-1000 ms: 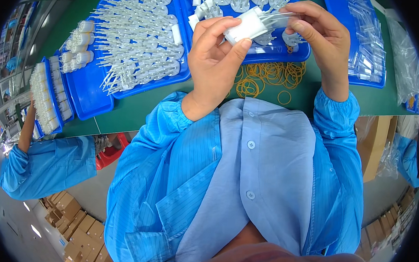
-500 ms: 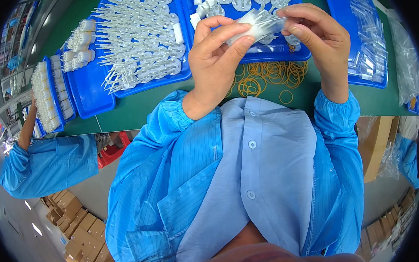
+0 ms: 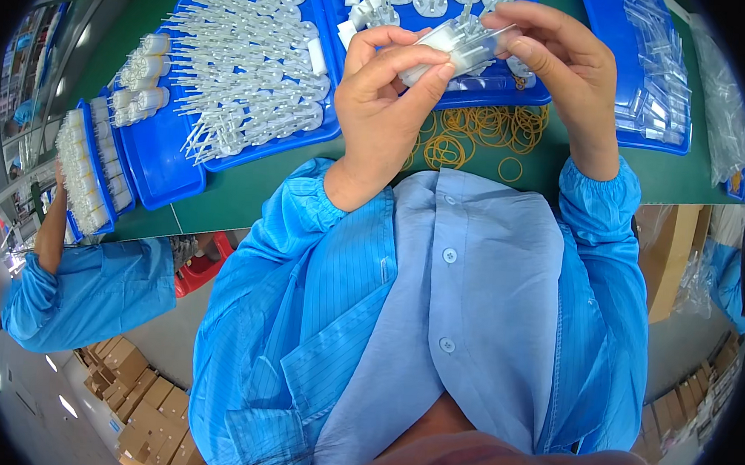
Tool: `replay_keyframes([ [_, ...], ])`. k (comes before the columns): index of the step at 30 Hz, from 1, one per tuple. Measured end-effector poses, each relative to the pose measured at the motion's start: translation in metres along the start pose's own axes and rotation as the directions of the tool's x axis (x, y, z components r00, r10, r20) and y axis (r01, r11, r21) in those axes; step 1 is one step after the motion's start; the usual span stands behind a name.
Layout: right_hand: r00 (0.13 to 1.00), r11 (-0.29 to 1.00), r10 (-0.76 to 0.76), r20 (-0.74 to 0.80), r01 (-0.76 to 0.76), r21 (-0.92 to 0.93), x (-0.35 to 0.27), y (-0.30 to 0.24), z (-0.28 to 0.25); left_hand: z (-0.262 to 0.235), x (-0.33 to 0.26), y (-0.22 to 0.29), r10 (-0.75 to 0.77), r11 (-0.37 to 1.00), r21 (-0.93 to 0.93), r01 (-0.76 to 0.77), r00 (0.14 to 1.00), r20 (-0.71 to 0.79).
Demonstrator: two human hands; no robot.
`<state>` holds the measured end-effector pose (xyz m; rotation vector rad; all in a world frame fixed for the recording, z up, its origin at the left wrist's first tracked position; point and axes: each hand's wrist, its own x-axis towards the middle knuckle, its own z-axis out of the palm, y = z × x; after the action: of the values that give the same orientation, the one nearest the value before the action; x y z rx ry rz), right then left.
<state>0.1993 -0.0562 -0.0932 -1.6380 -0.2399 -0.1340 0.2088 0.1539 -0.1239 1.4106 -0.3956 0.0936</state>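
Observation:
My left hand [image 3: 384, 97] is closed around the white base of a small bundle of thin pale rods [image 3: 439, 44], held above the front edge of the middle blue tray. The rods point to the right. At their far end a clear plastic sleeve [image 3: 492, 42] lies over the tips, pinched between the thumb and fingers of my right hand [image 3: 566, 61]. My fingers hide part of the bundle, so how far the sleeve covers it is hard to see. Below my hands, yellow rubber bands [image 3: 481, 130] lie loose on the green table [image 3: 364, 165].
A blue tray [image 3: 338, 128] at left holds many white rod pieces [image 3: 255, 63]. Another blue tray [image 3: 680, 150] at right holds clear sleeves [image 3: 651, 75]. White cylinders [image 3: 143, 74] stand in the far-left tray. A co-worker in blue [image 3: 87, 296] is at left; plastic bags [image 3: 717, 100] lie at right.
My right hand has shifted slightly left, toward my left hand, with the clear sleeve. The bundle in my left hand has tilted a little. The trays and rubber bands stay put.

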Motion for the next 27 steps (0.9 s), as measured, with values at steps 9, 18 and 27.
replay_keyframes([
  [9, 0.996, 0.992, -0.067, -0.053, 0.072, 0.102, 0.004, 0.001, -0.001, 0.002, 0.0, -0.011, 0.02, 0.989, -0.149, -0.013, 0.999, 0.045],
  [18, 0.984, 0.985, 0.126, -0.124, -0.109, 0.137, 0.003, -0.003, 0.006, 0.005, -0.003, -0.009, -0.048, 0.975, -0.218, 0.053, 0.998, 0.028],
  [27, 0.87, 0.704, -0.482, 0.101, 0.453, -0.547, 0.013, -0.009, 0.018, 0.005, -0.006, -0.013, -0.229, 0.916, -0.342, 0.21, 0.973, -0.017],
])
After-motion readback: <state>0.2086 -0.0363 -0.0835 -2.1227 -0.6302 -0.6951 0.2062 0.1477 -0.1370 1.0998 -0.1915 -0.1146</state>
